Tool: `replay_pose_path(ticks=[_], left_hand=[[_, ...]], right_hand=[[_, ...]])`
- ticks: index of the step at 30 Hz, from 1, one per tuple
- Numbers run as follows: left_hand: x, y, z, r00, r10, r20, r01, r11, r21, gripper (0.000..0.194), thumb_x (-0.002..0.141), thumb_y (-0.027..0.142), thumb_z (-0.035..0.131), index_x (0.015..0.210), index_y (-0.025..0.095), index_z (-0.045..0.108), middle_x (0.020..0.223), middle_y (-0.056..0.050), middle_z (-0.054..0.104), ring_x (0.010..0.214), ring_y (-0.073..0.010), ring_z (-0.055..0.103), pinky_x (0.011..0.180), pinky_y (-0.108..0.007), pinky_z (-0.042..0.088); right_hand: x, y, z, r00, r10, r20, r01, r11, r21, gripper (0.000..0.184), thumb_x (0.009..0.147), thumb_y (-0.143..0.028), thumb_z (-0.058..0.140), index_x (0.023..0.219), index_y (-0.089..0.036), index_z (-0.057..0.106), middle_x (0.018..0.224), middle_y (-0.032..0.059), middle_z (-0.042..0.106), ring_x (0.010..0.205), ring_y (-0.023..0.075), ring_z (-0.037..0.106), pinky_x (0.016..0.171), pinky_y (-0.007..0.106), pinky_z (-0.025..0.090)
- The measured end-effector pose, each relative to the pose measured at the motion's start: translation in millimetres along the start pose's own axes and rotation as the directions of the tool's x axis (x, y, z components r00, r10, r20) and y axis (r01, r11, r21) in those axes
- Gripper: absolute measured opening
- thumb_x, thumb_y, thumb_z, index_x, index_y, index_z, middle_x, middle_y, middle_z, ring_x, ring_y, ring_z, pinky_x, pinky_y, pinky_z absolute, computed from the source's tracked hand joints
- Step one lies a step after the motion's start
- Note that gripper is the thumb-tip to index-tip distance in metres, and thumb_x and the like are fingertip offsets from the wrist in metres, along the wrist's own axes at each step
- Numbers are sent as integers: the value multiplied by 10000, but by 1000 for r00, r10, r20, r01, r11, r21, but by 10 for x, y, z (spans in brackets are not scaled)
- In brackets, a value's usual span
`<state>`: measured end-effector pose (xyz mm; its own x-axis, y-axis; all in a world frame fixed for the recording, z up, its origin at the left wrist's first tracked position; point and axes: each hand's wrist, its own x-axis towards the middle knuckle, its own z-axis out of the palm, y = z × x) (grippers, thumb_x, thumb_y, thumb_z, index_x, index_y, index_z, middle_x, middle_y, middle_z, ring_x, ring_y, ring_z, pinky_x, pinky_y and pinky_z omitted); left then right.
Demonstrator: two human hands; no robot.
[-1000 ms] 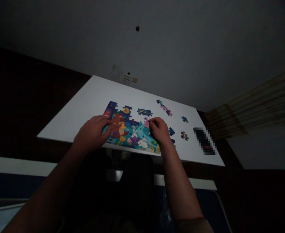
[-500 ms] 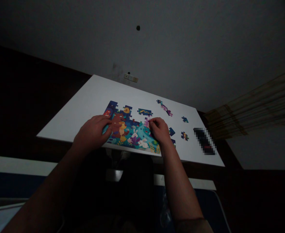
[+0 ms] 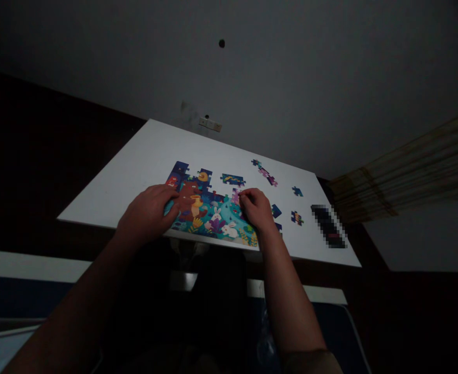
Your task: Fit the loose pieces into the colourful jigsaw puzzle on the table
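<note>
A partly joined jigsaw puzzle (image 3: 217, 221) with a brown bear and white rabbits lies at the table's near edge. My left hand (image 3: 148, 212) rests on its left side, thumb and fingers apart, covering part of it. At the upper right of the joined area, my right hand (image 3: 257, 209) has thumb and forefinger pinched at a pink-purple puzzle piece (image 3: 235, 196). Its other fingers are curled, and the hand hides the puzzle's right edge. Just above the joined area lies a loose dark-blue strip of puzzle (image 3: 233, 179) with yellow on it.
On the white table (image 3: 107, 189) lie a pink-purple puzzle strip (image 3: 267, 176) at the back and loose puzzle pieces (image 3: 297, 217) to the right. A pixelated dark object (image 3: 328, 226) sits near the right edge. Behind stands a grey wall with sockets (image 3: 210, 124).
</note>
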<state>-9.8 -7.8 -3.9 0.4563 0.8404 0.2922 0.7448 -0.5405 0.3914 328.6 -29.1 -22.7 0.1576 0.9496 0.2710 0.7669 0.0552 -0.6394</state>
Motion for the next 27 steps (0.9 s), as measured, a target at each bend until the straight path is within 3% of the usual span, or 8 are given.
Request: replay_pose_path(ticks=[3, 9, 18, 27], left_hand=[[-3, -9, 8, 1000, 6, -5, -6, 1000, 1, 358, 994, 393, 487, 1175, 182, 713, 1305, -158, 691, 1279, -329, 601, 1097, -512, 474], [-2, -12, 11, 1000, 14, 5, -14, 1000, 23, 358, 998, 387, 484, 1181, 180, 711, 1308, -155, 691, 1284, -329, 596, 1103, -515, 472], [-1, -1, -11, 1000, 15, 3, -15, 1000, 20, 373, 1010, 394, 470, 1168, 166, 719, 1309, -163, 691, 1272, -326, 604, 1098, -509, 479], [0, -10, 11, 1000, 18, -3, -18, 999, 41, 351, 995, 378, 500, 1171, 169, 721, 1310, -149, 692, 1283, -321, 602, 1107, -488, 476]], right_hand=[[-7, -10, -8, 1000, 6, -1, -6, 1000, -3, 147, 906, -288, 568, 920, -340, 705, 1006, 52, 716, 1030, 313, 649, 946, 484, 509], [-15, -21, -20, 1000, -19, 7, 19, 1000, -22, 184, 911, -302, 546, 968, -258, 716, 1009, 68, 709, 1017, 293, 636, 935, 469, 504], [-9, -10, -8, 1000, 18, 6, -18, 1000, -5, 145, 912, -320, 563, 940, -346, 703, 1021, 55, 728, 1058, 329, 656, 959, 515, 520], [-15, -9, -9, 1000, -10, 2, 10, 1000, -13, 184, 918, -309, 548, 968, -261, 718, 997, 58, 713, 1007, 272, 621, 931, 432, 489]])
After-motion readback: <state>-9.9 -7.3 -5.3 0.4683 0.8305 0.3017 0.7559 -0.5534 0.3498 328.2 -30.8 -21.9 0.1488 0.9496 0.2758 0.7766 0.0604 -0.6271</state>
